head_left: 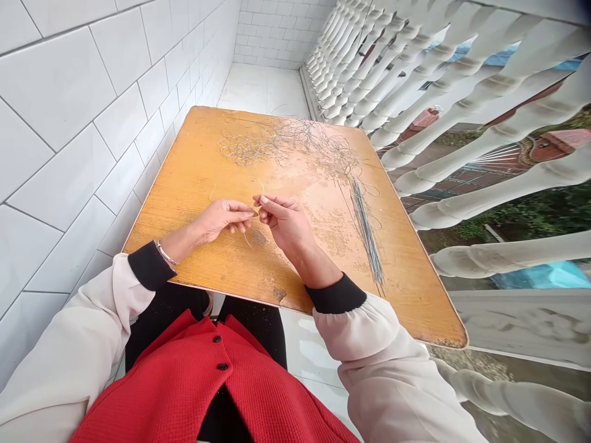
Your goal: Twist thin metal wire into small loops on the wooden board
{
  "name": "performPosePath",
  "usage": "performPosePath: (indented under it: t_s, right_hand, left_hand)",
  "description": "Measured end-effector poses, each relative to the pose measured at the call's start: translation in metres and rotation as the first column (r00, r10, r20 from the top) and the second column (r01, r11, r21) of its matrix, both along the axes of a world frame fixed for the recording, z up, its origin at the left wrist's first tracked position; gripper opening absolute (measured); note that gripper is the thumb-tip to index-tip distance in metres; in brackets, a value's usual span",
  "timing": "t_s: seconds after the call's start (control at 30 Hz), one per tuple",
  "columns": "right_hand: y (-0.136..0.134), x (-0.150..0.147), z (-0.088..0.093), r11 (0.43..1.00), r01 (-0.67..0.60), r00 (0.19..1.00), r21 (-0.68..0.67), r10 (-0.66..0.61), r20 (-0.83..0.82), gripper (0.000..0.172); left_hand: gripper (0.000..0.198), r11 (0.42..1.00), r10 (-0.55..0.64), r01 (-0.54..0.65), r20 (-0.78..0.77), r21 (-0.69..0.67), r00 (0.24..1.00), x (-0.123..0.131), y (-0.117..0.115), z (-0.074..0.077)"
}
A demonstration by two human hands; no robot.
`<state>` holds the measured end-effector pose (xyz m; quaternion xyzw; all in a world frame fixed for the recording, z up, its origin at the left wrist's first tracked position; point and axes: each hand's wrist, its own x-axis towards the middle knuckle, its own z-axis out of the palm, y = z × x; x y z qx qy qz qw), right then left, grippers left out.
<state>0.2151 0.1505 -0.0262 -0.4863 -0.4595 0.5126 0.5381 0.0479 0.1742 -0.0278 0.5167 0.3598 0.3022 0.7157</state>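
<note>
Both hands are close together above the front middle of a worn wooden table [207, 166]. My left hand [228, 216] pinches a thin wire [248, 242], whose end hangs below the fingers. My right hand [279, 216] is closed at the fingertips on the wire too, and a curved end sticks up above its thumb. The spot where the wire passes between the fingertips is too small to make out. Right of my right hand lies a bundle of straight grey wires [366, 231].
Looped wire pieces [247, 149] and a loose tangle of thin wires [318, 141] lie across the table's far part. A white tiled wall [92, 111] runs along the left. White balusters [489, 255] stand along the right.
</note>
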Motion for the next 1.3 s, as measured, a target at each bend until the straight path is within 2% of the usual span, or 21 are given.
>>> performPosePath:
  t_s: [0.1, 0.23, 0.33, 0.47, 0.53, 0.6, 0.7, 0.8, 0.93, 1.0, 1.07, 1.13, 1.2, 1.3]
  right_hand:
    - [-0.001, 0.000, 0.000, 1.000, -0.017, 0.997, 0.023, 0.015, 0.082, 0.034]
    - [-0.005, -0.005, 0.000, 0.996, -0.038, 0.978, 0.075, 0.022, 0.206, 0.043]
    - [-0.009, -0.010, -0.003, 0.986, -0.148, 0.933, 0.079, 0.113, 0.343, 0.049]
    - [-0.013, -0.015, -0.011, 0.967, -0.235, 0.842, 0.099, 0.152, 0.517, 0.039]
    - [-0.013, -0.015, -0.014, 0.961, -0.253, 0.824, 0.110, 0.155, 0.545, 0.035]
    - [-0.012, -0.016, -0.014, 0.958, -0.273, 0.851, 0.088, 0.197, 0.488, 0.037]
    - [-0.011, -0.019, -0.010, 0.959, -0.283, 0.914, 0.018, 0.264, 0.308, 0.044]
    - [-0.009, -0.023, -0.010, 0.952, -0.300, 0.932, -0.068, 0.307, 0.192, 0.043]
    - [-0.008, -0.025, -0.015, 0.955, -0.276, 0.954, -0.114, 0.286, 0.088, 0.041]
    - [-0.008, -0.024, -0.016, 0.950, -0.282, 0.958, -0.130, 0.287, 0.020, 0.040]
    - [-0.008, -0.023, -0.016, 0.926, -0.344, 0.939, -0.157, 0.337, -0.069, 0.037]
    - [-0.008, -0.021, -0.014, 0.886, -0.429, 0.901, -0.175, 0.407, -0.152, 0.034]
    - [-0.007, -0.020, -0.013, 0.842, -0.512, 0.855, -0.170, 0.481, -0.194, 0.032]
    - [-0.005, -0.017, -0.012, 0.773, -0.617, 0.785, -0.147, 0.595, -0.170, 0.033]
  left_hand:
    - [0.012, 0.999, 0.017, -0.016, -0.016, 0.041, 1.000, 0.000, -0.001, 0.004]
    - [0.008, 0.981, 0.183, -0.181, -0.020, 0.076, 0.983, -0.001, -0.002, 0.012]
    - [0.009, 0.954, 0.289, -0.289, 0.007, 0.084, 0.957, -0.002, -0.001, 0.017]
    - [0.011, 0.923, 0.369, -0.371, 0.036, 0.103, 0.929, -0.005, 0.001, 0.018]
    - [0.009, 0.908, 0.401, -0.404, 0.046, 0.115, 0.915, -0.006, 0.003, 0.017]
    - [0.009, 0.895, 0.426, -0.429, 0.051, 0.125, 0.903, -0.007, 0.003, 0.016]
    - [0.009, 0.888, 0.436, -0.439, 0.055, 0.133, 0.898, -0.004, 0.002, 0.016]
    - [0.013, 0.896, 0.425, -0.428, 0.047, 0.118, 0.904, 0.000, 0.000, 0.015]
    - [0.012, 0.904, 0.416, -0.421, 0.071, 0.080, 0.907, 0.000, 0.000, 0.016]
    - [0.007, 0.924, 0.375, -0.381, 0.120, 0.028, 0.919, -0.003, 0.001, 0.017]
    - [0.002, 0.952, 0.305, -0.303, 0.171, -0.037, 0.937, -0.008, 0.003, 0.018]
    - [0.006, 0.973, 0.228, -0.216, 0.218, -0.077, 0.949, -0.013, 0.005, 0.018]
    - [0.008, 0.987, 0.156, -0.142, 0.266, -0.072, 0.951, -0.017, 0.007, 0.018]
    - [0.011, 0.999, 0.036, -0.032, 0.309, -0.016, 0.950, -0.022, 0.009, 0.019]
